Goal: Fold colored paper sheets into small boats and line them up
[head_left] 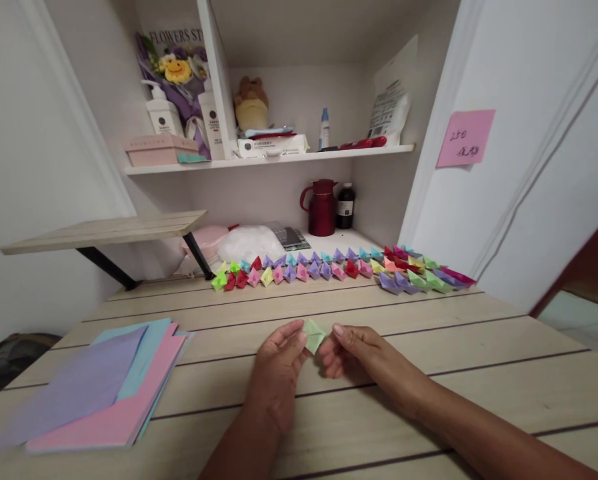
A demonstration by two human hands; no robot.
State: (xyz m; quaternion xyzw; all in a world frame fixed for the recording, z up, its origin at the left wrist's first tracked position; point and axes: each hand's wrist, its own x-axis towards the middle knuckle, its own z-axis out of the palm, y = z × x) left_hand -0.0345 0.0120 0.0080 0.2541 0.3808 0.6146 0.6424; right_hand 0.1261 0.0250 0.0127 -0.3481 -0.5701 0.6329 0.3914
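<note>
A small light-green piece of folded paper (313, 337), shaped like a diamond with crease lines, is raised over the middle of the table. My left hand (281, 360) pinches its left side between thumb and fingers. Close by the paper's right corner is my right hand (356, 350), its thumb apart from the curled fingers and nothing seen between them. Whether its fingertips touch the paper I cannot tell. Beyond both hands, small folded paper boats (327, 270) in many colours stand in rows along the back of the table.
Stacked coloured paper sheets (99, 393) lie at the left of the slatted wooden table (219, 427). A raised wooden stand (109, 230) is at the back left. Behind the boats are a red jug (322, 210), a dark bottle (345, 207) and a white shelf (319, 157) bearing bottles and boxes.
</note>
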